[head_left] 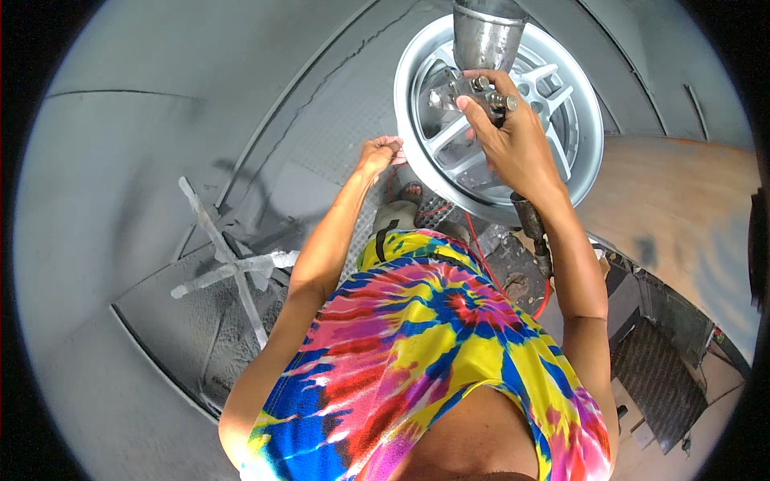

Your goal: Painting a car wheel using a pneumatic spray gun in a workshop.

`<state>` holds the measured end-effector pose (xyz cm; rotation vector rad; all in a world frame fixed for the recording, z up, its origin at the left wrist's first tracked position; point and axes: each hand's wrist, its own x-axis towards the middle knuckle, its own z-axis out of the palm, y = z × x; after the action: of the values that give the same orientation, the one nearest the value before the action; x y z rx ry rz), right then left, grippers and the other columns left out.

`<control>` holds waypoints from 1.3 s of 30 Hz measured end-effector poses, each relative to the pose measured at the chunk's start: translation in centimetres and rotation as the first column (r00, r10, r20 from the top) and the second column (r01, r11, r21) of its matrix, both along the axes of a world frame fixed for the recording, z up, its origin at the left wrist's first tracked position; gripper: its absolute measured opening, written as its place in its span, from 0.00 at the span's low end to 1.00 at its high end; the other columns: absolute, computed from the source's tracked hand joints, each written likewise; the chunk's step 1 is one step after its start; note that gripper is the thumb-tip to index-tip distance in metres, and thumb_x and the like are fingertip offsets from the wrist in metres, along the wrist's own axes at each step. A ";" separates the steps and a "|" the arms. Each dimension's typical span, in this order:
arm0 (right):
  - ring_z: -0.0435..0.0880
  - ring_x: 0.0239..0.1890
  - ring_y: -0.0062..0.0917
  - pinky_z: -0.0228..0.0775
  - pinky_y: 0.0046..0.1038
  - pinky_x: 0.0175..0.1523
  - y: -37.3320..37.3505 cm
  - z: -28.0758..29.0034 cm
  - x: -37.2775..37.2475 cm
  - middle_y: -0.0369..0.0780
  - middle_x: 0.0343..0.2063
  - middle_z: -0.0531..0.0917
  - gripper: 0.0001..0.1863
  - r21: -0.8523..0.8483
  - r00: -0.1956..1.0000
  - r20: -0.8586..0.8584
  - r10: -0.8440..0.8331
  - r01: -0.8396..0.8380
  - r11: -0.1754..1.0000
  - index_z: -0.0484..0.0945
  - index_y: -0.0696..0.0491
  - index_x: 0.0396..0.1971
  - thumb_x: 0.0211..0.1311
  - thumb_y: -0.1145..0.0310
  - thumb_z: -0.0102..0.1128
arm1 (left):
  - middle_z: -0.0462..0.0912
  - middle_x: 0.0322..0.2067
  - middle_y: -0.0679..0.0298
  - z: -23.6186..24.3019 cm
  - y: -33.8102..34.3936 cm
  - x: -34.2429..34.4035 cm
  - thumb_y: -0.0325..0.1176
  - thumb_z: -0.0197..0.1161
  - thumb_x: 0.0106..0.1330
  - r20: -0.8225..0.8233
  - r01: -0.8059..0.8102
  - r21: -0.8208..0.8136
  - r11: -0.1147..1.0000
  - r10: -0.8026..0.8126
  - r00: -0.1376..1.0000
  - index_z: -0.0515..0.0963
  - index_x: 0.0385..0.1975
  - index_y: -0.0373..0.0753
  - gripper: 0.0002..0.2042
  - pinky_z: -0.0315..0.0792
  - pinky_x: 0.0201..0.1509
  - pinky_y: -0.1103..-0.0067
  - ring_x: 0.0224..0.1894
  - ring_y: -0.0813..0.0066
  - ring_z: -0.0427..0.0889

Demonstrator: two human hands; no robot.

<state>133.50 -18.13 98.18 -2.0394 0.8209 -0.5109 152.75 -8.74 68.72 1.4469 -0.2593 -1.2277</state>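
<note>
A silver alloy wheel rim (577, 104) stands in front of me, its spokes facing up. My right hand (513, 136) grips a metal spray gun (469, 88) with a steel cup (485, 32) on top, held over the rim's spokes. A hose (533, 228) runs down from the gun along my right forearm. My left hand (378, 152) pinches the rim's near left edge with closed fingers.
A grey, paint-dusted floor and walls surround me. A cross-shaped stand (233, 268) coated in grey lies on the floor at left. A brown curved panel (682, 208) is at right, with dark mesh and clutter (658, 369) below it. My sandalled feet (413, 204) stand near the rim.
</note>
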 end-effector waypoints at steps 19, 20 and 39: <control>0.86 0.30 0.39 0.74 0.35 0.36 0.2 -0.9 0.3 0.50 0.28 0.85 0.17 -0.054 1.000 0.026 0.012 -0.010 0.999 0.73 0.54 0.53 0.68 0.64 0.61 | 0.86 0.38 0.55 -1.9 2.8 -3.0 0.25 0.54 0.70 -0.066 -0.042 0.050 0.998 0.045 0.997 0.76 0.49 0.30 0.11 0.84 0.43 0.76 0.37 0.70 0.87; 0.86 0.30 0.39 0.74 0.35 0.36 0.1 -1.1 0.3 0.50 0.28 0.85 0.17 -0.052 1.000 0.025 0.012 -0.011 0.999 0.73 0.54 0.53 0.68 0.64 0.61 | 0.86 0.38 0.55 -1.0 2.2 -2.0 0.26 0.55 0.70 -0.040 -0.058 0.023 0.998 0.059 0.997 0.76 0.49 0.30 0.11 0.84 0.42 0.77 0.36 0.71 0.86; 0.84 0.24 0.37 0.73 0.36 0.33 -0.1 -1.0 0.4 0.46 0.22 0.83 0.17 -0.049 0.998 0.069 0.005 -0.002 0.999 0.73 0.54 0.52 0.68 0.65 0.61 | 0.84 0.39 0.59 -3.6 4.5 -7.5 0.18 0.52 0.63 -0.149 0.276 0.022 0.961 -0.269 0.951 0.76 0.46 0.30 0.13 0.83 0.44 0.75 0.38 0.70 0.85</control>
<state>133.88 -18.20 97.16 -2.0554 0.7703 -0.6008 145.28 -4.20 65.08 1.3820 -0.3437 -1.5645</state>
